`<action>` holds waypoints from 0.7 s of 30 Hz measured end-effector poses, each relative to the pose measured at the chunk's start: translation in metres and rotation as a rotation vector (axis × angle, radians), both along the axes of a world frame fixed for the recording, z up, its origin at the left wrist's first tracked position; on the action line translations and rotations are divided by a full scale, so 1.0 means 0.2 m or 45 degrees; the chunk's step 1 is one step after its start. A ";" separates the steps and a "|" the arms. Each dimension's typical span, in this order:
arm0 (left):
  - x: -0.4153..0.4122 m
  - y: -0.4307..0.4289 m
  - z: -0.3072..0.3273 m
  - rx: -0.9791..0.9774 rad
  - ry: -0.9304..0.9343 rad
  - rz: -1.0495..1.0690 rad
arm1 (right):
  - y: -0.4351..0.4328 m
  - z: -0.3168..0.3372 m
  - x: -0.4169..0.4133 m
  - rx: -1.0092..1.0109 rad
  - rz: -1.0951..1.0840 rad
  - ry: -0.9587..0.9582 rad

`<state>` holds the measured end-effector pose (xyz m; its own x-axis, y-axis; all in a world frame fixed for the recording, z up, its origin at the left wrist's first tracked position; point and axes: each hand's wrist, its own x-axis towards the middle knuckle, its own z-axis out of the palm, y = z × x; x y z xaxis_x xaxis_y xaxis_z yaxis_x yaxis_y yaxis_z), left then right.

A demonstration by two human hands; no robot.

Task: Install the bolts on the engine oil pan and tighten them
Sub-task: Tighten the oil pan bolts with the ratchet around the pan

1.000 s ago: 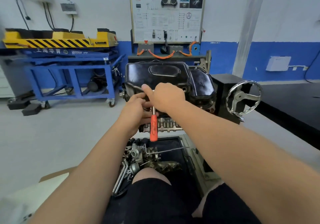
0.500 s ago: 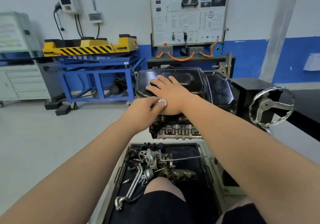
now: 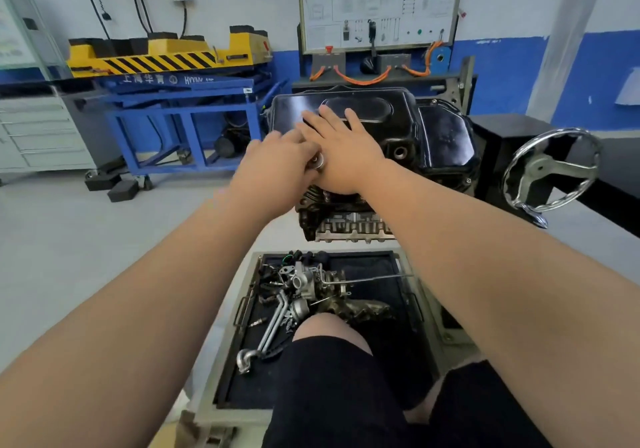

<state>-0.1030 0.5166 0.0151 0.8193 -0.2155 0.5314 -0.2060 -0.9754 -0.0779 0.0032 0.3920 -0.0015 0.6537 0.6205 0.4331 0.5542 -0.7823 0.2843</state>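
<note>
Presently the engine (image 3: 346,226) stands at twelve o'clock of the view with the black oil pan (image 3: 398,118) uppermost. That leaves the pan's flange open to reach from the seated position.

A parts tray (image 3: 374,264) lies on the floor at six o'clock, just below the engine, and holds loose pipes and fittings within arm's reach. A steel handwheel (image 3: 540,167) stands at three o'clock of the pan, apart from both hands.

The right hand (image 3: 346,156) rests flat on the top of the pan with its fingers straight and spread toward twelve o'clock. In my judgement it steadies the pan and braces the working hand.

The left hand (image 3: 273,163) comes in from eight o'clock and meets the right at the pan's near edge. Its fingers are curled on a small round metal piece (image 3: 318,162), which touches the thumb side of the right hand. Blur and the hands cover it, so I cannot tell whether it is a ratchet head or a socket seated on a bolt.

Judged stage: a fastener at the near flange is being seated or turned.
</note>
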 end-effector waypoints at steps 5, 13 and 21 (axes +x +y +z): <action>-0.02 0.00 0.07 0.613 -0.124 -0.006 | 0.02 -0.01 -0.03 -0.023 -0.047 0.018; -0.01 -0.12 0.09 0.267 0.042 0.285 | 0.04 -0.05 -0.05 0.065 -0.114 -0.018; -0.02 -0.04 0.06 0.978 -0.213 -0.041 | 0.01 -0.03 -0.01 0.006 -0.090 -0.124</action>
<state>-0.1077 0.5079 0.0276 0.7289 -0.5946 0.3394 -0.1592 -0.6294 -0.7606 0.0009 0.3948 -0.0078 0.6506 0.5722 0.4993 0.4676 -0.8199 0.3303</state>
